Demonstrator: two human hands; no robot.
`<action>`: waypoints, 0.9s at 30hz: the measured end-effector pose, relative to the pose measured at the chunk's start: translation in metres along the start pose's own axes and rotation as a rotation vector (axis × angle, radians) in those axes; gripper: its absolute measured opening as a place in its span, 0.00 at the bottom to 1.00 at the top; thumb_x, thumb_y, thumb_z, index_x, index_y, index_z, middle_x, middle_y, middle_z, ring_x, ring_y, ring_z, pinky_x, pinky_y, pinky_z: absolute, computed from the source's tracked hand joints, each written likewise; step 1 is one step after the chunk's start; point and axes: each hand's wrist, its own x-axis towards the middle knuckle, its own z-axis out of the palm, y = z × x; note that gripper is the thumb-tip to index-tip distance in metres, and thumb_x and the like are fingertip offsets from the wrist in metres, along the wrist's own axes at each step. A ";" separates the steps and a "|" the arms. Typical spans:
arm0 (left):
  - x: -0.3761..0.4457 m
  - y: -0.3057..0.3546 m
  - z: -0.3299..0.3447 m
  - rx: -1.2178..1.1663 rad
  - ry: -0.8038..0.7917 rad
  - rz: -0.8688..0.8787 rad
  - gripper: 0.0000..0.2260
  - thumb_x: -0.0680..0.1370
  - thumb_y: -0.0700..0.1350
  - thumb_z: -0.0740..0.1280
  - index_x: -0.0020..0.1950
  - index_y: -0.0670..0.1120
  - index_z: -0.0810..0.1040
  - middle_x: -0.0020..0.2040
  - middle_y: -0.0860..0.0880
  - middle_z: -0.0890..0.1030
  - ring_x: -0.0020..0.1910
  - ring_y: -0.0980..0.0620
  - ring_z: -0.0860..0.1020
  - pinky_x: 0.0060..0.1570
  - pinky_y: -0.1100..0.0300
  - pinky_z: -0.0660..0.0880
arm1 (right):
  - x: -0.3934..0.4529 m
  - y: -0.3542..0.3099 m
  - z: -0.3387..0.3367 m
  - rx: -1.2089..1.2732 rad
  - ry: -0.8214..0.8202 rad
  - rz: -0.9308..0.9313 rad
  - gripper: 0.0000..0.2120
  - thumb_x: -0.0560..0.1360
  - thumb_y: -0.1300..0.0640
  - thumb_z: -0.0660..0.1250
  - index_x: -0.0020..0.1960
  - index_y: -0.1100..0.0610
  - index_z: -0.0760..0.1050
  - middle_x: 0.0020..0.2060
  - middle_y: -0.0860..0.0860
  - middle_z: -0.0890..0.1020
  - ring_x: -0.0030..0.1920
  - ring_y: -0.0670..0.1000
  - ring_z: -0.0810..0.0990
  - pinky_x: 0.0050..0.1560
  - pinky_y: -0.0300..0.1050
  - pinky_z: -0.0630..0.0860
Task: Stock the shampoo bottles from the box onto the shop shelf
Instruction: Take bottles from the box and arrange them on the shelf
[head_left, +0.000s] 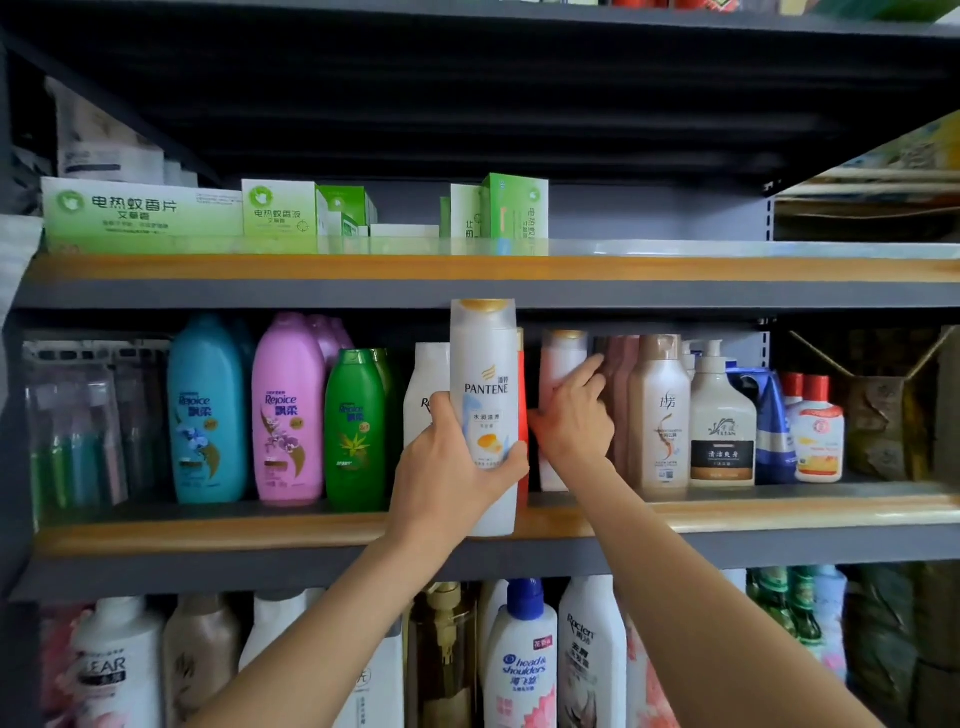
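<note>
My left hand (447, 467) grips a white Pantene shampoo bottle (485, 374) upright in front of the middle shelf (208, 530); its base hangs level with the shelf's front lip and its gold cap reaches the shelf above. My right hand (574, 415) reaches into the shelf just to the right, fingers against a white and pink bottle (558, 358) standing there. A red bottle (522, 415) shows as a thin strip behind the Pantene bottle. The box is out of view.
Blue (208, 410), pink (288, 410) and green Rejoice bottles (356, 431) stand at the left of the middle shelf. Beige bottles (660, 415) and a pump bottle (722, 415) stand at the right. Green cartons (280, 213) line the upper shelf; more bottles (522, 660) fill the lower one.
</note>
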 end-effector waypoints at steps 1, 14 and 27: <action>0.000 0.001 0.001 0.008 -0.008 -0.001 0.24 0.70 0.57 0.69 0.51 0.47 0.60 0.50 0.45 0.80 0.45 0.44 0.81 0.38 0.51 0.79 | -0.002 0.001 -0.002 0.010 -0.010 -0.015 0.45 0.73 0.54 0.67 0.75 0.68 0.41 0.66 0.60 0.65 0.58 0.61 0.77 0.53 0.54 0.77; -0.008 0.023 0.020 0.021 -0.063 0.022 0.24 0.71 0.59 0.69 0.51 0.48 0.59 0.53 0.46 0.79 0.45 0.47 0.80 0.32 0.60 0.72 | -0.033 0.009 -0.053 0.359 0.136 -0.170 0.13 0.80 0.54 0.57 0.59 0.60 0.70 0.54 0.56 0.76 0.54 0.55 0.76 0.49 0.49 0.72; 0.012 0.053 0.064 0.006 -0.068 0.049 0.26 0.74 0.54 0.68 0.62 0.39 0.64 0.51 0.43 0.79 0.50 0.46 0.79 0.37 0.61 0.70 | -0.023 0.035 -0.105 0.313 -0.163 -0.539 0.26 0.71 0.46 0.70 0.52 0.66 0.65 0.39 0.59 0.79 0.40 0.58 0.78 0.40 0.52 0.74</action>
